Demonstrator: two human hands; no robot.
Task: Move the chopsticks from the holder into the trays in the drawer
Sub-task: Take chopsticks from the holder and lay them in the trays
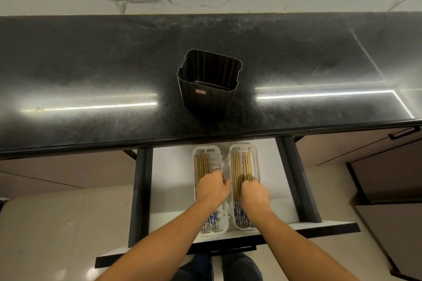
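From the head view, both my forearms reach down and forward into the open drawer [169,166] below the bench [91,75]. My left hand [213,187] lies knuckles up over the middle of the left tray [196,191], fingers curled down and inward toward the strip between the two trays; its grip is bunched together, but I cannot tell whether it is clamped on anything. My right hand [254,193] is a loose fist resting on the chopsticks [242,164] in the right tray [257,162], fingers folded under so I cannot tell if that grip holds any of them.

The two white trays sit side by side in the drawer, running lengthwise away from me. Each has a row of pale bamboo chopsticks lying flat, with blue-patterned ends at the near end, beside my wrists.

On the black bench above, the dark square holder [209,84] stands upright near the middle; I see no chopsticks in it, only a dark inner divider.
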